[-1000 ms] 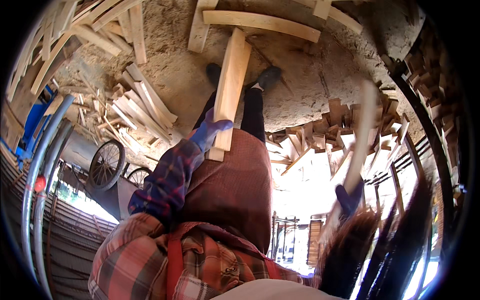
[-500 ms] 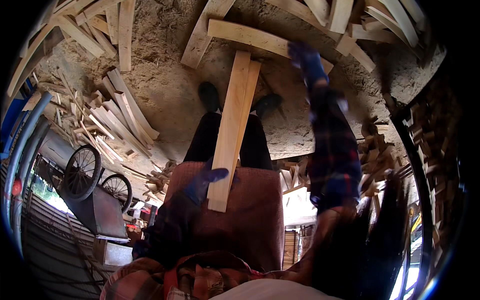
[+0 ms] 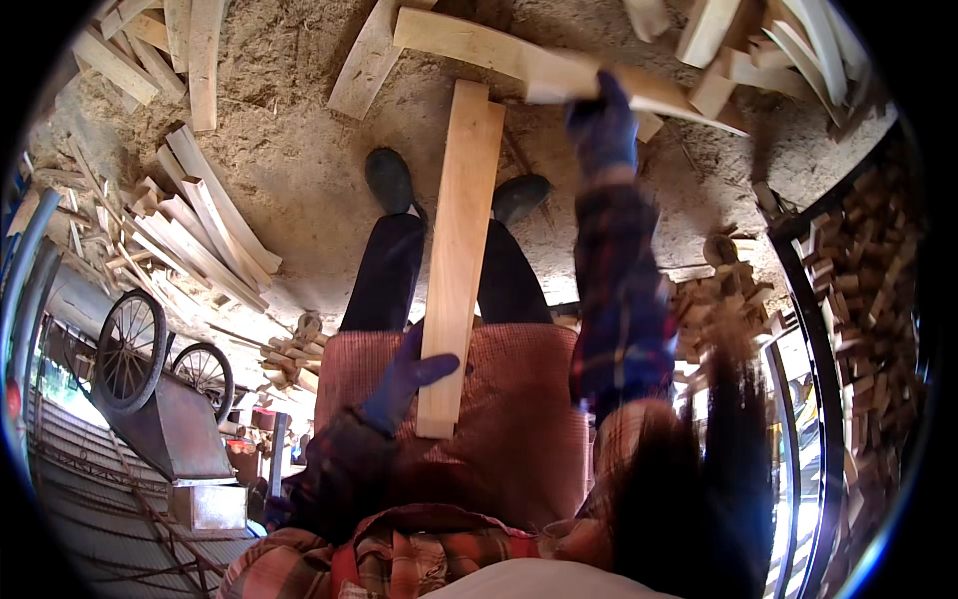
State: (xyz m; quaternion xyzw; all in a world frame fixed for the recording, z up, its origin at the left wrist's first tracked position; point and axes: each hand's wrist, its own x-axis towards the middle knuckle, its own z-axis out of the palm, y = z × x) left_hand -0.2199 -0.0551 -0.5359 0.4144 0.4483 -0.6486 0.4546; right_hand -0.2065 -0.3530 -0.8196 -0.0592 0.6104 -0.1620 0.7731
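My left hand [image 3: 407, 377], in a blue glove, grips the near end of long pale wooden boards [image 3: 459, 250]. They point away from me over my lap, one mostly covering another. My right hand [image 3: 604, 135], also gloved and smeared by motion, is stretched out ahead to the right. Its fingers are closed over another wooden board [image 3: 659, 95], which is blurred too. Under and beside that one, a slightly curved board [image 3: 459, 42] lies across a further board [image 3: 369, 65] on the ground.
Wood pieces [image 3: 215, 225] lie heaped on the dirt floor to the left, with more boards [image 3: 743, 65] at the far right. A two-wheeled cart [image 3: 175, 414] stands at the left. Stacked wood blocks [image 3: 868, 290] rise behind a dark metal frame [image 3: 803, 299] on the right.
My right hand has closed on a board that now lies over the curved one. The boards in my left hand overlap more closely. The whole view has shifted slightly.
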